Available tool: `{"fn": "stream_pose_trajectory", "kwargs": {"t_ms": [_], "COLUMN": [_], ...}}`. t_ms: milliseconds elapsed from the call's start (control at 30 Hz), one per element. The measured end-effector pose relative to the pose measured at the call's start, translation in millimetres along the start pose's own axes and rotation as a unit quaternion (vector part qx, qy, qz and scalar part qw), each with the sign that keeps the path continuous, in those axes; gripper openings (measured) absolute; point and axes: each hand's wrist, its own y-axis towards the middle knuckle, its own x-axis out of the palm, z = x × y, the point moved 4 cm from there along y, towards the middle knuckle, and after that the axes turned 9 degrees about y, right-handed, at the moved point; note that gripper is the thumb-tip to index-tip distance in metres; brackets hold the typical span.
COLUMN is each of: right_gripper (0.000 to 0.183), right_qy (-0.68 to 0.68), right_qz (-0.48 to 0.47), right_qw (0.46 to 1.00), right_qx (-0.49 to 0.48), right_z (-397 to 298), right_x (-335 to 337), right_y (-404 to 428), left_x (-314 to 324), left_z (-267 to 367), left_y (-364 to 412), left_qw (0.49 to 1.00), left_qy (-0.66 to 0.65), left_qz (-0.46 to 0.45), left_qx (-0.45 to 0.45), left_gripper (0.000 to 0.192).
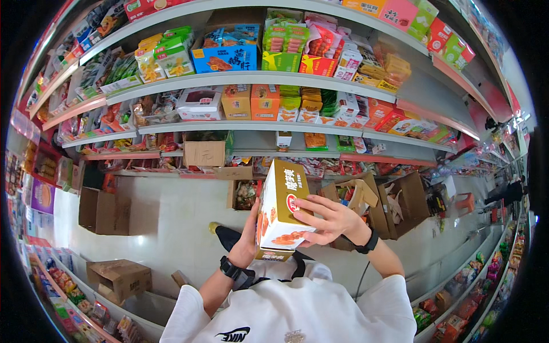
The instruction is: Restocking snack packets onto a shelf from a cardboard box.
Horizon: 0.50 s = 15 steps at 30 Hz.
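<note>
A gold and white cardboard snack box (281, 206), printed with food pictures and writing, is held up in front of my chest. My left hand (247, 236) grips its left side, the fingers partly hidden behind it. My right hand (328, 218) lies against its right side, with fingers spread over the gold face. Beyond the box stand store shelves, where a blue snack box (224, 58), an orange box (265, 103) and a small white and gold box (283, 139) sit among many packaged snacks.
Open cardboard boxes stand on the floor at the left (104, 212) and right (405, 206); another carton (120, 278) lies lower left. A small carton of packets (244, 195) is below the shelves. More shelves curve around both sides. A red stool (465, 202) stands far right.
</note>
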Motion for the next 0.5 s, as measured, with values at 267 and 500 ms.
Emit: {"fn": "stream_pose_trajectory", "kwargs": {"t_ms": [267,500], "right_gripper": [0.060,0.044], "right_qy": [-0.017,-0.089], "right_qz": [0.029,0.008], "right_qw": [0.999,0.996], "right_qx": [-0.025,0.006], "right_z": [-18.7,-36.7], "right_x": [-5.5,-15.0], "right_y": [-12.0,-1.3], "left_x": [3.4,0.3], "left_z": [-15.1,-17.5], "left_y": [4.9,-3.1], "left_qw": [0.998,0.991], "left_qy": [-0.011,-0.065], "left_qz": [-0.055,-0.104], "left_qx": [0.002,0.045], "left_gripper": [0.060,0.066]}}
